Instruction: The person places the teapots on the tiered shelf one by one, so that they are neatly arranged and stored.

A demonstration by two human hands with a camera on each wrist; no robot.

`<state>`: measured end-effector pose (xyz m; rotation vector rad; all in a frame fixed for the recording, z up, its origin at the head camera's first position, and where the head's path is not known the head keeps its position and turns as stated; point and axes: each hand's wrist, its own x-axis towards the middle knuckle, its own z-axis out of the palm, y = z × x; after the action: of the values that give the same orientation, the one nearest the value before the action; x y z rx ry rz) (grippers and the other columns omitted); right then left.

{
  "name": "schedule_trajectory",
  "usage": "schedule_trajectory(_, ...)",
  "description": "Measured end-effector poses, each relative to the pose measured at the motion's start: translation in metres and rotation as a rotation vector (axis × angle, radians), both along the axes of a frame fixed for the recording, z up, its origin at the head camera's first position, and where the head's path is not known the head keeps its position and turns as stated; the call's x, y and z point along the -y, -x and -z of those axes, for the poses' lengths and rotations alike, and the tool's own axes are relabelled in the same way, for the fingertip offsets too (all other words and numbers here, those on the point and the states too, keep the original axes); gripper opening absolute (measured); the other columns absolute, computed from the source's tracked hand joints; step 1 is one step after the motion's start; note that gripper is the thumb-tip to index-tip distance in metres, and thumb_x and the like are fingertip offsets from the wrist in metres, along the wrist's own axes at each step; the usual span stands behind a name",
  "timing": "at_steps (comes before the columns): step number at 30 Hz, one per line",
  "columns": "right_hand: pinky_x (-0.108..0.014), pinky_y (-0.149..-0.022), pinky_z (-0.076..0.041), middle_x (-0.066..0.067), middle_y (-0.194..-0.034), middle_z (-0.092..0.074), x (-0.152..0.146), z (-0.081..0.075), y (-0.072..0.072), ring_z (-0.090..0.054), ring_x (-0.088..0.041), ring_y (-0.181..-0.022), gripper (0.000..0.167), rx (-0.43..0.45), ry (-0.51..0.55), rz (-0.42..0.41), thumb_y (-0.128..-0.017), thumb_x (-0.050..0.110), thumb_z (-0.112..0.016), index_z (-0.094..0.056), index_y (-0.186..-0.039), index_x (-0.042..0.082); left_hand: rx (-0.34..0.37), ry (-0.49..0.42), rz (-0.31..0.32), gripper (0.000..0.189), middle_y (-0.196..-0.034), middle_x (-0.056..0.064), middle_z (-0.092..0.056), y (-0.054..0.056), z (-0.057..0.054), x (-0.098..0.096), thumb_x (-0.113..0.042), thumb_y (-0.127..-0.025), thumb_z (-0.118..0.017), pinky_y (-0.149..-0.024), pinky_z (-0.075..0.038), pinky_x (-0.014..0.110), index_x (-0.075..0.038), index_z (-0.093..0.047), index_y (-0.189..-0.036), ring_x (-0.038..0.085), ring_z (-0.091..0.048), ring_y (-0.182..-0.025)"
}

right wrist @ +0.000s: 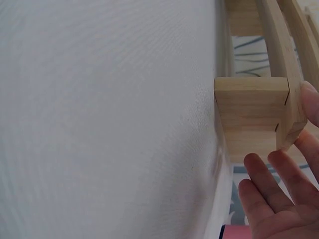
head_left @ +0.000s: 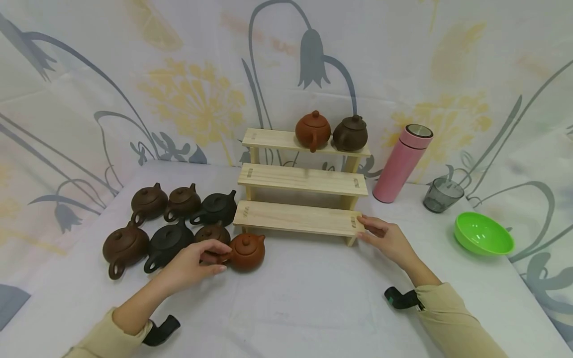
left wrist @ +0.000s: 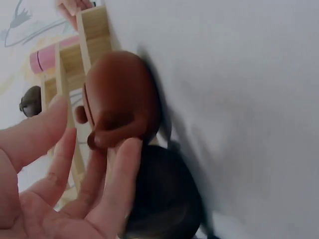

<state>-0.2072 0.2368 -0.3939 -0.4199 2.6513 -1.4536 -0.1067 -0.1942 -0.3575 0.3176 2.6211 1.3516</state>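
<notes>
A reddish-brown clay teapot [head_left: 247, 252] stands on the cloth before the wooden three-step rack [head_left: 300, 219]. My left hand [head_left: 201, 261] is at its handle [left wrist: 119, 134]; fingertips touch the handle while the thumb stays apart, fingers loosely extended. A dark teapot [left wrist: 164, 194] sits close beside those fingers. At the rack's right end my right hand [head_left: 387, 241] pinches the corner of the lowest board [right wrist: 291, 119] between thumb and index finger, with the other fingers spread below. The top step carries a reddish-brown teapot [head_left: 313, 132] and a dark brown teapot [head_left: 350, 134].
Several brown and black teapots [head_left: 171, 242] cluster on the left of the cloth. Right of the rack stand a pink thermos [head_left: 400, 166], a grey translucent cup [head_left: 443, 195] and a green bowl [head_left: 483, 233]. A patterned cloth [head_left: 201, 99] hangs behind.
</notes>
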Motion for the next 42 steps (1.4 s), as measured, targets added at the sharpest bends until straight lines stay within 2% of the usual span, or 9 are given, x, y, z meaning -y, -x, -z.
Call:
schedule_trajectory(3, -0.033, -0.097, -0.038, -0.021, -0.138, -0.041, 0.0, 0.0, 0.0, -0.042, -0.033, -0.125, 0.052, 0.002, -0.003, 0.003, -0.087, 0.02, -0.068, -0.051, -0.129, -0.005, 0.048, -0.059, 0.012, 0.037, -0.112, 0.013, -0.059, -0.001, 0.005, -0.002, -0.01, -0.081, -0.073, -0.073, -0.051, 0.032, -0.003, -0.059, -0.115, 0.024, -0.062, -0.093)
schedule_trajectory(8, -0.033, -0.097, -0.039, -0.021, -0.138, -0.042, -0.001, 0.001, 0.0, -0.042, -0.033, -0.125, 0.051, -0.004, 0.004, 0.007, -0.087, 0.017, -0.068, -0.051, -0.129, -0.005, 0.136, -0.173, 0.093, 0.037, -0.102, 0.011, -0.06, -0.001, 0.014, -0.01, -0.009, -0.082, -0.072, -0.075, -0.05, 0.029, 0.002, -0.057, -0.114, 0.024, -0.061, -0.091)
schedule_trajectory(10, -0.033, -0.097, -0.039, -0.021, -0.138, -0.042, -0.001, 0.001, 0.0, -0.043, -0.032, -0.125, 0.051, -0.006, 0.008, 0.003, -0.087, 0.017, -0.068, -0.051, -0.129, -0.005, 0.16, -0.202, 0.102, 0.036, -0.099, 0.01, -0.06, -0.001, 0.017, -0.013, -0.008, -0.082, -0.072, -0.073, -0.051, 0.028, 0.003, -0.057, -0.113, 0.023, -0.062, -0.089)
schedule_trajectory(16, -0.034, -0.097, -0.039, -0.021, -0.138, -0.042, 0.0, 0.001, 0.001, -0.043, -0.033, -0.124, 0.051, 0.001, 0.006, 0.002, -0.087, 0.018, -0.068, -0.052, -0.129, -0.004, 0.19, -0.264, 0.065, 0.034, -0.09, 0.008, -0.06, -0.001, 0.022, -0.018, -0.007, -0.082, -0.071, -0.068, -0.05, 0.026, 0.004, -0.058, -0.111, 0.02, -0.062, -0.084)
schedule_trajectory(25, -0.035, -0.098, -0.038, -0.02, -0.139, -0.041, -0.001, 0.001, 0.0, -0.043, -0.032, -0.125, 0.051, 0.011, 0.01, 0.005, -0.087, 0.018, -0.068, -0.051, -0.13, -0.004, 0.215, -0.33, 0.016, 0.035, -0.083, 0.007, -0.066, 0.0, 0.024, -0.023, -0.004, -0.077, -0.075, -0.069, -0.051, 0.025, 0.007, -0.061, -0.108, 0.02, -0.065, -0.083)
schedule_trajectory(30, -0.035, -0.098, -0.038, -0.02, -0.139, -0.041, -0.001, 0.002, 0.001, -0.043, -0.032, -0.125, 0.052, 0.016, 0.009, 0.01, -0.086, 0.02, -0.068, -0.051, -0.13, -0.003, 0.218, -0.351, 0.0, 0.035, -0.082, 0.009, -0.067, -0.002, 0.02, -0.028, -0.002, -0.077, -0.075, -0.068, -0.051, 0.026, 0.007, -0.062, -0.108, 0.02, -0.066, -0.081)
schedule_trajectory(33, -0.035, -0.098, -0.038, -0.02, -0.14, -0.041, -0.001, 0.002, 0.001, -0.042, -0.032, -0.125, 0.053, 0.016, 0.006, 0.009, -0.086, 0.021, -0.068, -0.051, -0.131, -0.003, 0.188, -0.339, -0.012, 0.035, -0.081, 0.008, -0.067, -0.002, 0.014, -0.03, -0.002, -0.077, -0.075, -0.065, -0.05, 0.026, 0.005, -0.063, -0.108, 0.02, -0.065, -0.079)
schedule_trajectory(42, -0.035, -0.097, -0.039, -0.021, -0.139, -0.041, -0.001, 0.002, 0.0, -0.043, -0.033, -0.124, 0.053, 0.007, 0.004, 0.006, -0.087, 0.02, -0.068, -0.051, -0.13, -0.004, 0.088, -0.254, -0.089, 0.035, -0.082, 0.005, -0.063, 0.01, -0.021, -0.033, -0.007, -0.076, -0.077, -0.063, -0.049, 0.026, -0.001, -0.066, -0.108, 0.018, -0.06, -0.078)
